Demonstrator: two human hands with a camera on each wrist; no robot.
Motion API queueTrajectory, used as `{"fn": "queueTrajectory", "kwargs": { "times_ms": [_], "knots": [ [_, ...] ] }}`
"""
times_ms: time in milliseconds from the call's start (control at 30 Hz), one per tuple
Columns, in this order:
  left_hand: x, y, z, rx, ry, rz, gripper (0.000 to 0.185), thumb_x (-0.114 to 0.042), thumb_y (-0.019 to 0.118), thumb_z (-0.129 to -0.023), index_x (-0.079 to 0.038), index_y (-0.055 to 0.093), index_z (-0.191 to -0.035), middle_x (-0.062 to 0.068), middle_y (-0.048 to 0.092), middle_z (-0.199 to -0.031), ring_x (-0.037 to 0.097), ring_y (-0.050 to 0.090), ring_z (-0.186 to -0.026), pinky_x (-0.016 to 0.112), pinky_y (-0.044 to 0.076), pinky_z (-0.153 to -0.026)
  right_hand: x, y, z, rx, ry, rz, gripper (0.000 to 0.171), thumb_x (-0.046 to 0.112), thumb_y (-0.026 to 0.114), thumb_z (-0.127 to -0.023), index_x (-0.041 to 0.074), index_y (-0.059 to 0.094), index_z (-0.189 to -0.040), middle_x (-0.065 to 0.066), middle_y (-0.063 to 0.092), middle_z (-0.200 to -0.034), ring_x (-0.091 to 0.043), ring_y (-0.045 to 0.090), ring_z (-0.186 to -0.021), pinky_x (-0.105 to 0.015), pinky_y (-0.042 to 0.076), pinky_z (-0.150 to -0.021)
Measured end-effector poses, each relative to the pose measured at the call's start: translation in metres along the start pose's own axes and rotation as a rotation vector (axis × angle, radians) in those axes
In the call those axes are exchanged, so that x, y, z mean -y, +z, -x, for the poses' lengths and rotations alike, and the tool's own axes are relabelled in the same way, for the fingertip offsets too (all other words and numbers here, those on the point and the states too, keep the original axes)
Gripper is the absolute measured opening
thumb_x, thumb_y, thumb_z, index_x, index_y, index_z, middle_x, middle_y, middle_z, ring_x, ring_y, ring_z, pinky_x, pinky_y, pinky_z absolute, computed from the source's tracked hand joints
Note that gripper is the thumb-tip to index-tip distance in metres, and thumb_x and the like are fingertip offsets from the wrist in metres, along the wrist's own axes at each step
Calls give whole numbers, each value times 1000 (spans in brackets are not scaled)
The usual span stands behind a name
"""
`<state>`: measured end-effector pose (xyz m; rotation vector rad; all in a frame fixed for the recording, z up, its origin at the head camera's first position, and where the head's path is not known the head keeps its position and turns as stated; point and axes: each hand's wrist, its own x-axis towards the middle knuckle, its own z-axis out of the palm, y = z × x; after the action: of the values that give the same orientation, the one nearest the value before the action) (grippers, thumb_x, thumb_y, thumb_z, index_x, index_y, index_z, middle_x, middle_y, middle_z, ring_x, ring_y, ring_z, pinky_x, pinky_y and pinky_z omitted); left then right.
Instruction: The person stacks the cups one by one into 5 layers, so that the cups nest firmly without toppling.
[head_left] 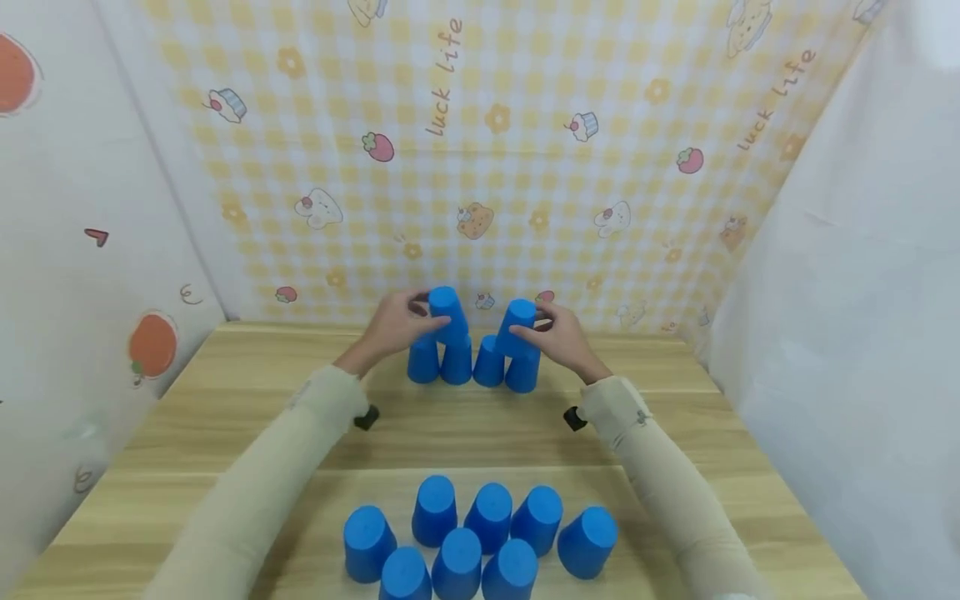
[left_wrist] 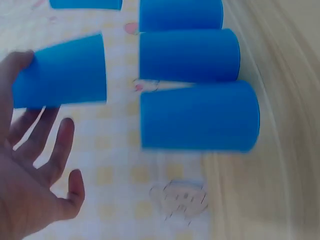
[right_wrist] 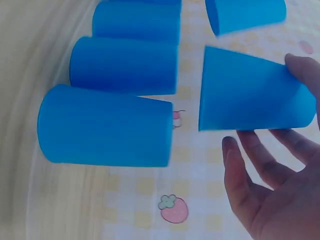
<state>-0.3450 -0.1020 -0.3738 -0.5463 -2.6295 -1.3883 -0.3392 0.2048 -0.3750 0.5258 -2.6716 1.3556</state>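
Four blue cups stand upside down in a row at the far side of the wooden table. My left hand holds another blue cup just above the row's left pair. In the left wrist view this cup hangs a small gap off the row, one fingertip on its closed end and the other fingers of the left hand spread beneath. My right hand holds a blue cup over the right pair. In the right wrist view that cup is likewise apart from the row, with the right hand below it.
Several more upside-down blue cups cluster near the table's front edge. A yellow checked cloth hangs right behind the far row. A printed wall closes the left side and a white sheet the right.
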Motion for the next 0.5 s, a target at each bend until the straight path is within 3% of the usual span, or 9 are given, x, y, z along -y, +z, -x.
{"fn": "queueTrajectory", "kwargs": {
  "times_ms": [133,300,500],
  "knots": [
    [3,23,-18,46,-26,-74,65,-50,72,-87,-11,56,-137,9,62,-129,26,63,-107,42,54,-87,-7,8,-8,-17,69,41,70,40,74,-89,1,49,-142,-21,62,-125,-35,67,-104,-47,57,-85],
    [2,35,-20,82,-37,-141,59,-44,72,-89,-11,57,-136,10,63,-128,27,63,-107,45,54,-87,-10,11,-12,-36,92,40,73,44,73,-89,1,48,-143,-20,61,-126,-35,66,-106,-48,56,-86],
    [-7,37,-22,30,-10,-22,61,-44,71,-91,-10,54,-138,10,59,-133,27,63,-110,44,55,-87,-8,9,-13,-20,98,32,75,45,73,-88,1,47,-143,-20,60,-128,-36,65,-108,-49,56,-87]
  ]
}}
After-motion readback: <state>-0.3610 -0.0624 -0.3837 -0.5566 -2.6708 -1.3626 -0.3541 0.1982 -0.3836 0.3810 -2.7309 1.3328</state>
